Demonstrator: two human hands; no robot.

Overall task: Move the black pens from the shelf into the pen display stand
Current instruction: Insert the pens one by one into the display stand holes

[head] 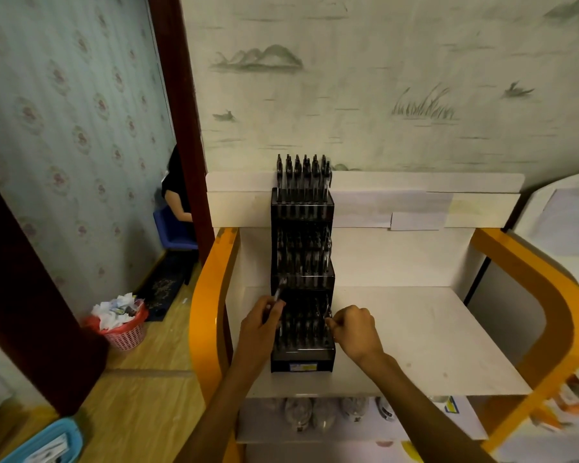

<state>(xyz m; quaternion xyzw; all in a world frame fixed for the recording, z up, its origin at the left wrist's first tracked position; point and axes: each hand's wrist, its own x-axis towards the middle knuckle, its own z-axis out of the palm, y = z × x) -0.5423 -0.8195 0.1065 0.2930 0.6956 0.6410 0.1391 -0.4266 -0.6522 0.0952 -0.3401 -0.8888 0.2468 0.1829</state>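
Observation:
A black tiered pen display stand (302, 359) stands on the white shelf (425, 335), at its left side, with several black pens upright in all three tiers. My left hand (263, 324) grips a black pen (279, 290) at the stand's left edge, its end pointing up and away. My right hand (355, 329) pinches the top of a pen (328, 314) at the right side of the lowest tier.
Orange curved frame arms (211, 295) flank the shelf. A lower shelf (348, 419) holds packets. On the floor at left are a pink waste basket (124, 329) full of paper and a blue tray (47, 442). A person sits beyond the doorway (178, 198).

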